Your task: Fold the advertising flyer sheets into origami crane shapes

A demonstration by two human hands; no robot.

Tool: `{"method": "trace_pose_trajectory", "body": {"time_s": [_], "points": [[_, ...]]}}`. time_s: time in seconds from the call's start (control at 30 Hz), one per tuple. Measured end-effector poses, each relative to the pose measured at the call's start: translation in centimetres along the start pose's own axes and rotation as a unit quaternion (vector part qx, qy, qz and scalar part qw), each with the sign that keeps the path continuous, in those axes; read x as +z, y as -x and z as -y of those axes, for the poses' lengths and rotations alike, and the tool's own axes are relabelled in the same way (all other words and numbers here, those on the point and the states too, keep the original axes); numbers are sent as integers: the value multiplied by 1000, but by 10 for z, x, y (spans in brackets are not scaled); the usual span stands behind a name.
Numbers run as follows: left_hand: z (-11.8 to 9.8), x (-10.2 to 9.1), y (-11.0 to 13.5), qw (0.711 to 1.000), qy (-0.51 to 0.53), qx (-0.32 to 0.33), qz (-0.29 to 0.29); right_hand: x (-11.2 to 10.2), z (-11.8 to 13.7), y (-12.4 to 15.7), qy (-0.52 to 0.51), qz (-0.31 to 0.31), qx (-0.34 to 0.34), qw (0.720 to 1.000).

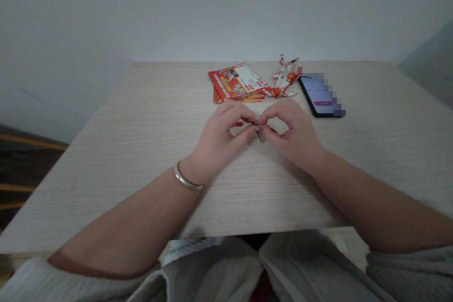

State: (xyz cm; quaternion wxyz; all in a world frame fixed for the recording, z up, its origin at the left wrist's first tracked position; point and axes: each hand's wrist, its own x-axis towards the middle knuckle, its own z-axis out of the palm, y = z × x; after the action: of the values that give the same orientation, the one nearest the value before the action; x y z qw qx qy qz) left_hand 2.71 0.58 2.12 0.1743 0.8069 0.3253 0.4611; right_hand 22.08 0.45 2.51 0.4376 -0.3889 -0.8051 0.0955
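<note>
My left hand (226,127), with a silver bangle on its wrist, and my right hand (290,132) meet over the middle of the table. Thumb and fingers of both pinch a small folded piece of paper (261,136). Only a thin, greyish end of it shows below the fingertips; the rest is hidden. Just beyond the hands lies a stack of red printed leaflets (237,80). Beside the stack, to its right, is a cluster of folded red and white paper (285,78).
A phone (318,96) with a lit screen, partly blurred out, lies right of the folded paper. The pale wooden table (141,151) meets a white wall (212,9) at the back. At the far left, yellowish bars (21,188) show below the table's edge.
</note>
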Motion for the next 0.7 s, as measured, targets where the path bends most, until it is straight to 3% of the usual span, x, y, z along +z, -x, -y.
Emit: {"method": "trace_pose_trajectory", "body": {"time_s": [0.4,0.53,0.7], "points": [[-1,0,2,998,59,-30,11,-1,1,0,-21,5,27,999],[4,3,1,997,52,-47,-22,2,2,3,-73,27,70,994],[9,6,0,991,79,-97,-49,4,2,6,-89,44,77,992]]}}
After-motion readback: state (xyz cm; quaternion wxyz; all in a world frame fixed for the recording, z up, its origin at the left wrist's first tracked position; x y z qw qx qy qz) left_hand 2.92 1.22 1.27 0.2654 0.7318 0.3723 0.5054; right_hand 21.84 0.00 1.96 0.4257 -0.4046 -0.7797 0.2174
